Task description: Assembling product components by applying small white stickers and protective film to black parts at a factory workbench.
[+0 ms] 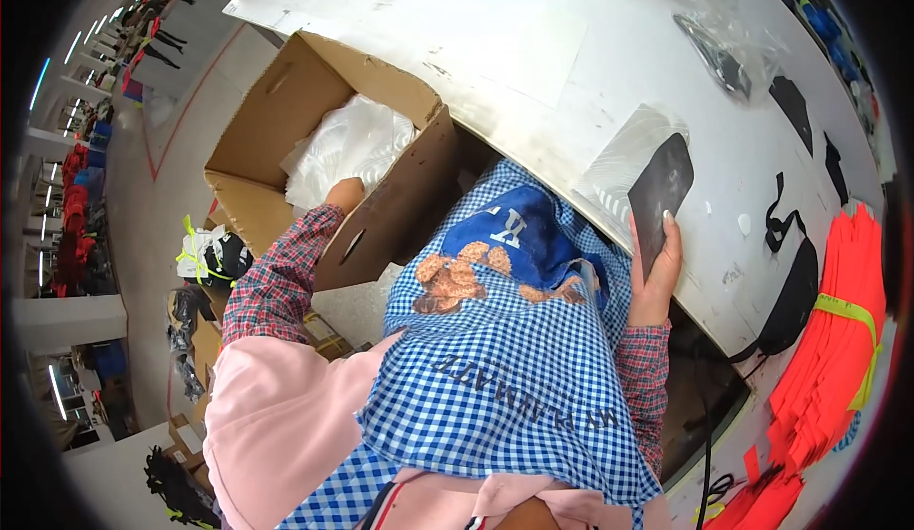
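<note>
My left hand (346, 195) reaches into an open cardboard box (405, 173) on my left. It is against a pile of clear, patterned plastic bags (350, 149), and its fingers are mostly hidden there. At the table's near edge, my right hand (655, 278) grips a flat dark grey piece (661, 192) with a rounded top, thumb on its face. The piece is held upright at a tilt. Just behind it a clear patterned plastic bag (624, 154) lies on the white table (514, 63).
Red fabric strips (838, 311) tied with a yellow-green band lie at the right, near black scissors (719, 487). Black pieces with straps (795, 292) rest along the table's right side. Farther back is a clear plastic wrapper (719, 54). Bundled items (214, 254) stand left of the box.
</note>
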The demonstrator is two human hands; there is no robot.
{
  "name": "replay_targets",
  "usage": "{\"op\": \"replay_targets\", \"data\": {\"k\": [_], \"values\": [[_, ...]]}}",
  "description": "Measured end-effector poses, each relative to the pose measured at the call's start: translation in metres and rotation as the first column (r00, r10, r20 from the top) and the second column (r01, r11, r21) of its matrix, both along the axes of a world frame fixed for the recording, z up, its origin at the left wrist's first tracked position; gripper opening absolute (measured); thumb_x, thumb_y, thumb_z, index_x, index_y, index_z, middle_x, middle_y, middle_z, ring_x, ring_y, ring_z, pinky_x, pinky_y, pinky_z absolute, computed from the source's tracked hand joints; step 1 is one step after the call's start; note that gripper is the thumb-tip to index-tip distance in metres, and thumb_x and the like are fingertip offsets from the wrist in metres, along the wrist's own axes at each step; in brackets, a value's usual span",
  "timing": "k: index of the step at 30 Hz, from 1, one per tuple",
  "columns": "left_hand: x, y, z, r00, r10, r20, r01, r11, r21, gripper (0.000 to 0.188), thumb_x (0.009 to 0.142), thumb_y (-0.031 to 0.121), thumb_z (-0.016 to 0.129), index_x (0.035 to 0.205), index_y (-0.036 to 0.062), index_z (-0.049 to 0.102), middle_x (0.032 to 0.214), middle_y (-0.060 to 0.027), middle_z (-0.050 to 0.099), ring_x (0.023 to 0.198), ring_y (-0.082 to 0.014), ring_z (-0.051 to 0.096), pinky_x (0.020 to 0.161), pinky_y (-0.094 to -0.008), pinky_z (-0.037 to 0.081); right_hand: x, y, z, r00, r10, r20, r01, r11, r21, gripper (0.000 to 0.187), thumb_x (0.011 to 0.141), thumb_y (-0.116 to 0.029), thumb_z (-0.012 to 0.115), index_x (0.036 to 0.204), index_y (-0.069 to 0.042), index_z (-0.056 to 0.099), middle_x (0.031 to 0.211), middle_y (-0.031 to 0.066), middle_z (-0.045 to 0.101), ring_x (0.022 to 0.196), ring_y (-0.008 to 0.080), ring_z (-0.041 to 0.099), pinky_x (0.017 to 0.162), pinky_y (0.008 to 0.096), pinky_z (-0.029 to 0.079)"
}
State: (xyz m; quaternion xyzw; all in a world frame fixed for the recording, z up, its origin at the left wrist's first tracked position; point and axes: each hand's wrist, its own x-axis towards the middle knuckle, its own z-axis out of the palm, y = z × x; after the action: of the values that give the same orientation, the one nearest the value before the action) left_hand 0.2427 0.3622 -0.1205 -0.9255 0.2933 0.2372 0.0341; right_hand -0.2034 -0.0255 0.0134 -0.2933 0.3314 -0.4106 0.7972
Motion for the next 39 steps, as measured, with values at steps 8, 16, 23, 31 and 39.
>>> {"op": "replay_targets", "data": {"k": [8, 16, 23, 31, 39], "values": [[-0.027, -0.087, 0.192, 0.922, 0.110, 0.371, 0.125, 0.822, -0.556, 0.035, 0.086, 0.023, 0.070, 0.115, 0.0044, 0.066, 0.106, -0.0191, 0.069, 0.101, -0.0321, 0.067, 0.085, -0.0392, 0.053, 0.001, 0.004, 0.012, 0.999, -0.053, 0.010, 0.053, 0.999, 0.007, 0.026, 0.094, -0.019, 0.062, 0.113, -0.002, 0.062, 0.113, 0.0093, 0.064, 0.105, 0.0209, 0.061, 0.095, 0.0346, 0.049], [-0.189, -0.187, 0.248, 0.923, -0.355, 0.150, 0.299, 0.416, -0.859, 0.032, 0.090, 0.008, 0.066, 0.122, 0.0043, 0.061, 0.119, -0.0160, 0.065, 0.101, -0.0270, 0.066, 0.087, -0.0346, 0.053, 0.005, -0.026, 0.016, 0.917, -0.210, -0.340, 0.030, 0.885, -0.465, 0.016, 0.094, -0.017, 0.064, 0.098, -0.002, 0.064, 0.090, -0.0007, 0.061, 0.080, 0.0082, 0.052, 0.072, 0.0223, 0.043], [-0.244, -0.266, 0.165, 0.731, -0.618, 0.288, 0.556, 0.295, -0.777, 0.049, 0.090, 0.016, 0.068, 0.135, 0.0042, 0.051, 0.143, -0.0179, 0.046, 0.133, -0.0377, 0.043, 0.108, -0.0426, 0.041, 0.024, -0.058, 0.001, 0.832, -0.170, -0.528, -0.224, 0.769, -0.599, 0.018, 0.089, -0.019, 0.068, 0.094, -0.001, 0.065, 0.086, 0.0025, 0.065, 0.082, 0.0103, 0.057, 0.075, 0.0257, 0.046], [-0.250, -0.285, 0.130, 0.660, -0.666, 0.347, 0.666, 0.305, -0.680, 0.051, 0.088, 0.016, 0.067, 0.135, 0.0018, 0.051, 0.145, -0.0183, 0.044, 0.136, -0.0384, 0.039, 0.111, -0.0441, 0.037, 0.025, -0.061, -0.001, 0.642, -0.216, -0.735, -0.388, 0.736, -0.555, 0.021, 0.086, -0.022, 0.068, 0.093, -0.002, 0.066, 0.083, 0.0087, 0.068, 0.076, 0.0177, 0.063, 0.071, 0.0317, 0.050], [-0.246, -0.289, 0.128, 0.644, -0.664, 0.379, 0.688, 0.285, -0.667, 0.050, 0.086, 0.013, 0.067, 0.134, 0.0034, 0.053, 0.145, -0.0178, 0.045, 0.137, -0.0360, 0.039, 0.113, -0.0451, 0.034, 0.013, -0.056, -0.001, 0.569, -0.379, -0.730, -0.307, 0.726, -0.616, 0.019, 0.087, -0.020, 0.067, 0.093, -0.002, 0.065, 0.090, 0.0133, 0.069, 0.078, 0.0230, 0.067, 0.073, 0.0352, 0.053]]}}
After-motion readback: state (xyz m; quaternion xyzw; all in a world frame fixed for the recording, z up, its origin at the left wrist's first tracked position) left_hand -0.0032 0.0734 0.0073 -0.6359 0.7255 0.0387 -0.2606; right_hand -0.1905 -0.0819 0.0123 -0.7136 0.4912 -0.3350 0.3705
